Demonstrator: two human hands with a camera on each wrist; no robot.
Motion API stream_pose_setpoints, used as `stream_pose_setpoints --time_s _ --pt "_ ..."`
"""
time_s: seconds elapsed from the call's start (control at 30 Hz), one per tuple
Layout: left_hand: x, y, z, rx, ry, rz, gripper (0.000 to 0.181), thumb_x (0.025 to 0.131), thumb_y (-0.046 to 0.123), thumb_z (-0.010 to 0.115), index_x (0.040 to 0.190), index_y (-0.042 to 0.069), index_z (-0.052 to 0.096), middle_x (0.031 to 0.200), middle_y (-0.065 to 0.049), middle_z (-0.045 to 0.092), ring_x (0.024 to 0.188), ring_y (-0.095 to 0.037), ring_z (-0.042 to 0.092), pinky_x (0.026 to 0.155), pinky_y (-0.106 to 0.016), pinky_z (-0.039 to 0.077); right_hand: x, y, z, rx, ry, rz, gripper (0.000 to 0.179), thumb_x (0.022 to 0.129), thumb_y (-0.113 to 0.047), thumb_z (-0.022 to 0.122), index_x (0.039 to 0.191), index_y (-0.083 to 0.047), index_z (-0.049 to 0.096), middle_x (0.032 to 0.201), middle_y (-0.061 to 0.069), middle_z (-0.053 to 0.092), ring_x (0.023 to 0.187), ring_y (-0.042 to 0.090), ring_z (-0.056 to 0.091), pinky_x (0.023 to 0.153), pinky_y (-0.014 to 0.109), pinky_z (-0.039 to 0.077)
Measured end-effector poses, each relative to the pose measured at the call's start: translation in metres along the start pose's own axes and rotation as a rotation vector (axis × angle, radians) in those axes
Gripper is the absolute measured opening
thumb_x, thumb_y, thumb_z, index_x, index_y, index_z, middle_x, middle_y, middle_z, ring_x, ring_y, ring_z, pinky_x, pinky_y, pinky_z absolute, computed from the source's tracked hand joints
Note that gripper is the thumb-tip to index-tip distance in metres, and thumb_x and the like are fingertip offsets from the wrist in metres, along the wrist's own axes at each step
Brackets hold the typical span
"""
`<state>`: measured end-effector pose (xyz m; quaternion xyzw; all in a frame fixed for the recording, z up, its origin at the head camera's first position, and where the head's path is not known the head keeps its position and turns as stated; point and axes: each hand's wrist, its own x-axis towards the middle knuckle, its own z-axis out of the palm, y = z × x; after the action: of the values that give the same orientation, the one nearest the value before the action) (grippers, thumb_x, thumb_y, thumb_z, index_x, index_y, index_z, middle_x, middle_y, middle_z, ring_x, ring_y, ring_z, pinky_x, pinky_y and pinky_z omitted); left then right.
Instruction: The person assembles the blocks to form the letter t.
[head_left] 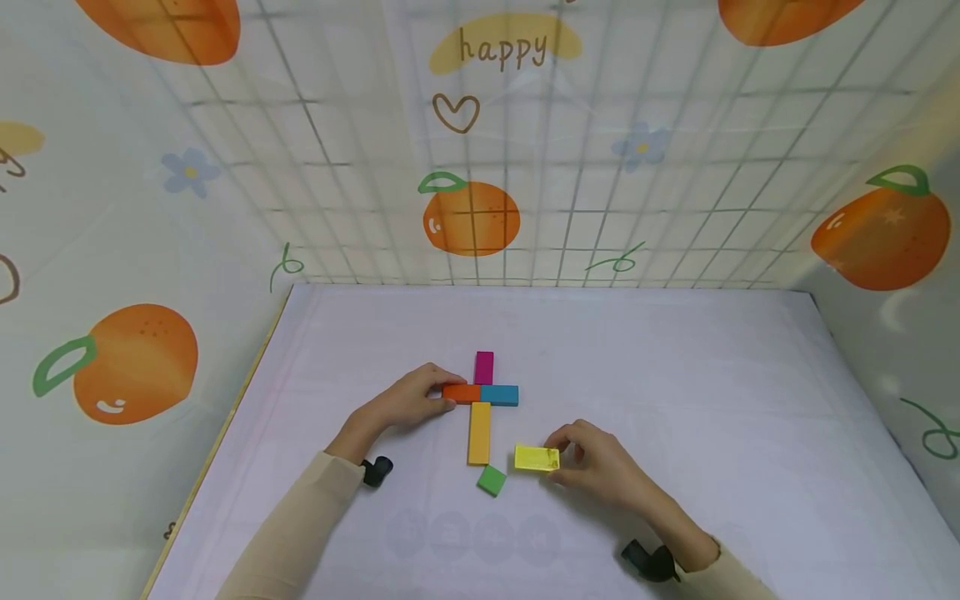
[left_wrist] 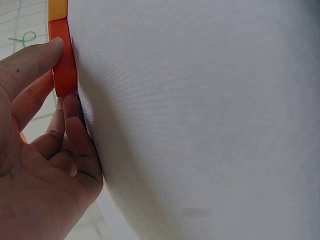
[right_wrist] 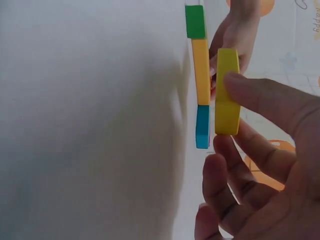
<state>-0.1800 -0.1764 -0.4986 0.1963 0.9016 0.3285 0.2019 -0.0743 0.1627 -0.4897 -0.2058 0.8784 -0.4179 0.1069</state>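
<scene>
An orange-red block (head_left: pixel 461 393) lies on the table end to end with a blue block (head_left: pixel 500 396). My left hand (head_left: pixel 412 397) pinches the orange-red block at its left end, the thumb (left_wrist: pixel 52 52) on its near side. A magenta block (head_left: pixel 484 367) stands off behind that pair, touching it. An amber block (head_left: pixel 479 433) runs down from it toward me, and a green block (head_left: pixel 492 481) sits turned at the amber block's near end. Between thumb and fingers my right hand (head_left: pixel 598 462) holds a yellow block (head_left: pixel 536 458), which appears raised off the table in the right wrist view.
A white tabletop (head_left: pixel 675 375) lies under the blocks. Behind it and at both sides hang curtains (head_left: pixel 360 208) printed with oranges and grid lines. A black wrist device (head_left: pixel 651 562) is on the right wrist, another (head_left: pixel 377 472) on the left.
</scene>
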Motion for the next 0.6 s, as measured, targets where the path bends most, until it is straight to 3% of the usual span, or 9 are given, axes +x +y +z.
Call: stream_pose_setpoints --time_s 0.27,0.6 --pt "0.0 0.002 -0.001 -0.01 -0.003 0.0 0.037 0.095 0.017 0.07 0.132 0.024 0.067 0.118 0.005 0.056 0.106 -0.016 0.05 0.089 -0.032 0.047 -0.005 0.001 0.007 -0.015 -0.045 -0.037 0.034 0.078 -0.017 0.087 0.107 -0.021 0.069 0.099 -0.011 0.061 0.08 0.017 0.053 0.07 0.026 0.045" --pt "-0.002 0.004 -0.002 -0.017 -0.005 -0.021 0.038 0.095 0.017 0.071 0.132 0.023 0.067 0.118 0.004 0.056 0.106 -0.017 0.05 0.089 -0.033 0.047 -0.007 0.0 0.012 -0.018 -0.077 -0.024 0.032 0.079 -0.021 0.087 0.105 -0.022 0.069 0.098 -0.013 0.06 0.08 0.015 0.052 0.069 0.026 0.043"
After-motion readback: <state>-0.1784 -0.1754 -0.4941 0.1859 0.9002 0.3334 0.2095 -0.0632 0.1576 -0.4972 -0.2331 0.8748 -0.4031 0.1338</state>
